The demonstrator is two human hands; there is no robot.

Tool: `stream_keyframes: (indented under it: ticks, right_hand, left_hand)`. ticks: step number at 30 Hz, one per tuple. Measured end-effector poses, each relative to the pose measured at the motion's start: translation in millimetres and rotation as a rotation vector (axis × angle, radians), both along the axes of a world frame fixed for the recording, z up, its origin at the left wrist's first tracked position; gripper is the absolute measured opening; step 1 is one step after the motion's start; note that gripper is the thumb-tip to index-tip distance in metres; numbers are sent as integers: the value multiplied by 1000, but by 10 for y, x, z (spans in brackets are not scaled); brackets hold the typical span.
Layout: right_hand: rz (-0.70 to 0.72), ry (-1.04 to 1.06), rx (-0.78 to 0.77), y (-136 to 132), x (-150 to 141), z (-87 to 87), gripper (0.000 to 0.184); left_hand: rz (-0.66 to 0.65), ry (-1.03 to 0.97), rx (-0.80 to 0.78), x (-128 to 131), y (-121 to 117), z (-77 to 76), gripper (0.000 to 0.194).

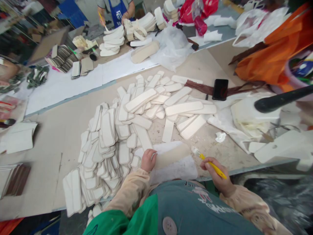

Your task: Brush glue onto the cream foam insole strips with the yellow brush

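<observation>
The scene is viewed from a single head-worn camera, directed forward and steeply down over the wearer's chest onto the near edge of the table (61, 137), with the far side, beyond a second workbench (73, 83), seen at greater distance.

I can make out very little writing from here. My apron (195, 209) has pale printed lettering near its top edge, but it is upside down to me and too smeared to read. The blue apron (119, 11) on the person across the table carries a small white mark, too small to read. Nothing else bears legible text.
</observation>
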State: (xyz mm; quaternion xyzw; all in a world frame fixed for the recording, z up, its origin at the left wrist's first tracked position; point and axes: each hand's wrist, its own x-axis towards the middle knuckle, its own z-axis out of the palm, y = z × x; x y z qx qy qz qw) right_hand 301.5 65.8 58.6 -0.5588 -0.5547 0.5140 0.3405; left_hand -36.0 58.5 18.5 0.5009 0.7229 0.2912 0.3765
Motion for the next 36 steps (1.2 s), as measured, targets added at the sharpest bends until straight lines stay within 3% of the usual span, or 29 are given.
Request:
stream_keyframes:
  ticks: [3,6,11,15,22,25,30,36]
  right_hand:
    - [94,44,-70,-102,-130,5,15]
    - [192,30,-96,-133,-248,45,16]
    - [229,-36,-102,-199,-319,66,17]
    - [212,-86,-93,-311,-287,72,18]
    - [271,-75,-74,-505,-240,75,18]
    - [297,-16,-105,-527,-342,70,19]
    - [380,29,-127,-452,-755,55,22]
    - [431,48,-152,-317,-1226,-116,25]
  left_hand:
    - [27,63,-11,-69,-549,-48,19]
    - [4,254,-8,12,-766,-101,42]
    - [-111,453,-114,204,-672,-110,55]
    - [-61,482,-222,227,-561,-108,51]
    - [-80,322,-144,98,-443,-188,19]
    - [-65,306,-104,50,-554,-205,11]
    - [-63,211,91,34,-950,-255,20]
    - [-148,222,74,47,-1133,-379,28]
